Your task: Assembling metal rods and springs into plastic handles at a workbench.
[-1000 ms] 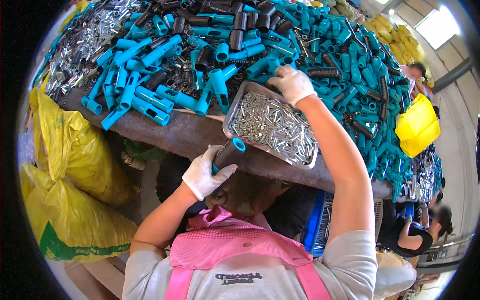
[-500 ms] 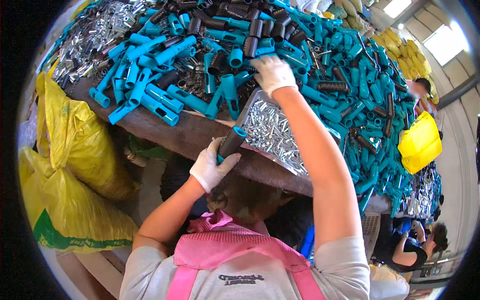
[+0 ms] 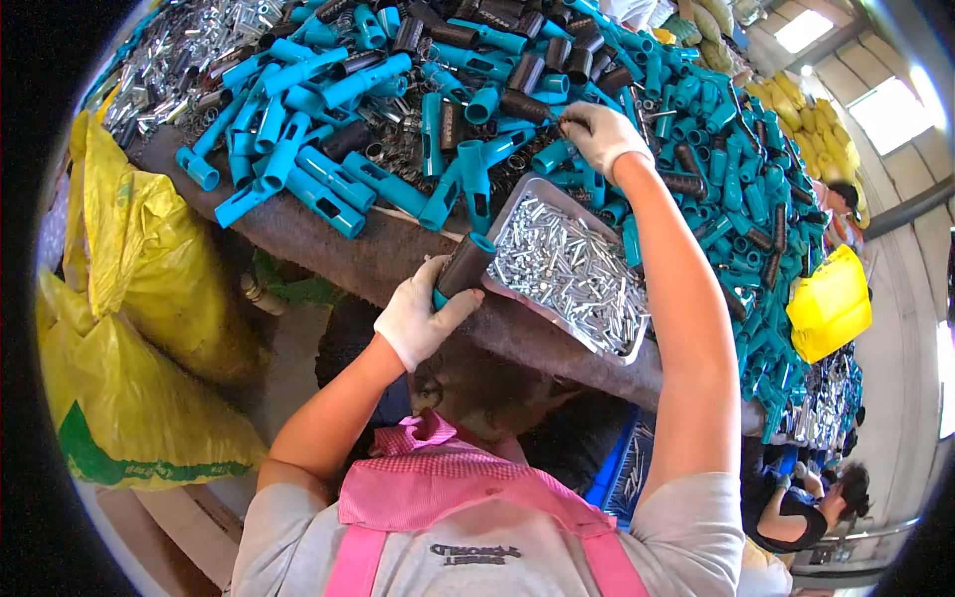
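My left hand (image 3: pixel 426 310), in a white glove, is wrapped round a teal plastic tube with a ribbed black sleeve (image 3: pixel 466 265), tilted up to the right above the table's near edge. My right hand (image 3: pixel 603 135), also gloved, is over the heap just beyond the metal tray (image 3: pixel 510 221). Its thumb and fingers are pinched together beside a black sleeve (image 3: pixel 524 106) and teal tubes (image 3: pixel 476 179); anything between the fingertips is too small to make out. Many short silvery pins (image 3: pixel 567 269) fill the tray, which lies between my two arms.
Piles of teal tubes and black sleeves cover the table, with loose metal parts (image 3: pixel 184 55) at the far left. Yellow sacks (image 3: pixel 149 279) stand at the left. A yellow container (image 3: pixel 831 303) sits at the right, near a co-worker (image 3: pixel 808 507). A blue crate (image 3: pixel 619 463) is below the table edge.
My right hand has moved right across the heap, and its fingers have drawn together. The tray shows more fully now. My left hand still holds the tube, in nearly the same place.
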